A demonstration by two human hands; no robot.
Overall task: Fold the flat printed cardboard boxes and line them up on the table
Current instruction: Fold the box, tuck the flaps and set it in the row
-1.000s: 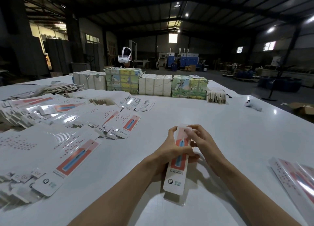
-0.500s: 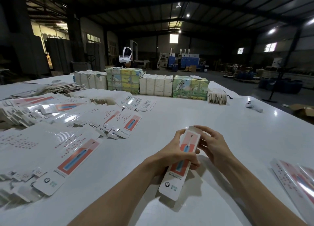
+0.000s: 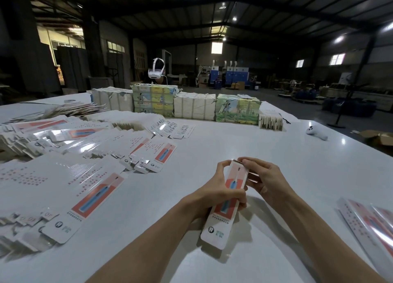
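At the near edge of the bench [image 3: 244, 138], a long printed box [image 3: 215, 229] is held just above the surface, its near end tilted down toward the person. The left hand [image 3: 219, 194] wraps around the box's middle, fingers curled over its printed face, apparently to keep the sleeve squared up. The right hand [image 3: 266, 181] pinches the far end between thumb and fingertips, most likely tucking the end flap shut; the flap itself is too small to read.

To the left, a wide spread of flat boxes [image 3: 95, 189] lies overlapped like fanned cards, probably so that each can be drawn off singly. At the right edge lie a few more boxes [image 3: 370, 221]; whether they are folded cannot be told.

Farther out, a white controller [image 3: 316, 133] rests alone. Along the far side stands a row of wrapped bundles [image 3: 195, 106], and behind them a person wearing a white headset [image 3: 156, 72].
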